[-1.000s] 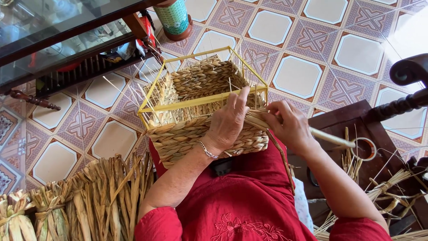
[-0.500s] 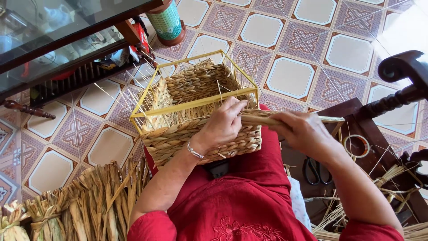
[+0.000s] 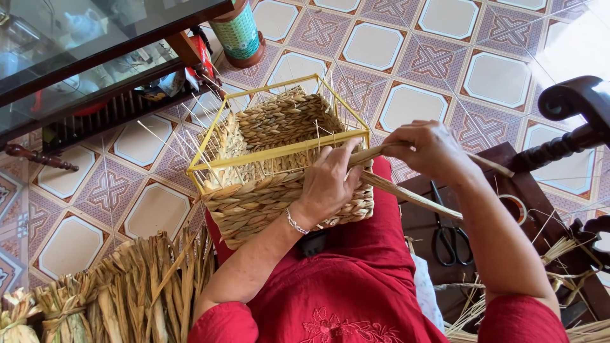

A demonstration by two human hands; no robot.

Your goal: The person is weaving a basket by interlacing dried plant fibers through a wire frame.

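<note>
A half-woven straw basket on a yellow wire frame rests on my lap, over red clothing. My left hand presses on the basket's near right side, its fingers pinching dried straw strands at the rim. My right hand is to the right of the basket and grips the same strands, pulled taut between both hands. One strand runs down to the right past my forearm.
Bundles of dried straw lie on the patterned tiled floor at lower left. A dark wooden stool at right carries black scissors and a tape roll. A glass-topped table and green cylindrical container stand at upper left.
My right hand has drawn the straw strands out to the right, away from the basket rim. The left hand stays on the basket's side. The view has shifted a little.
</note>
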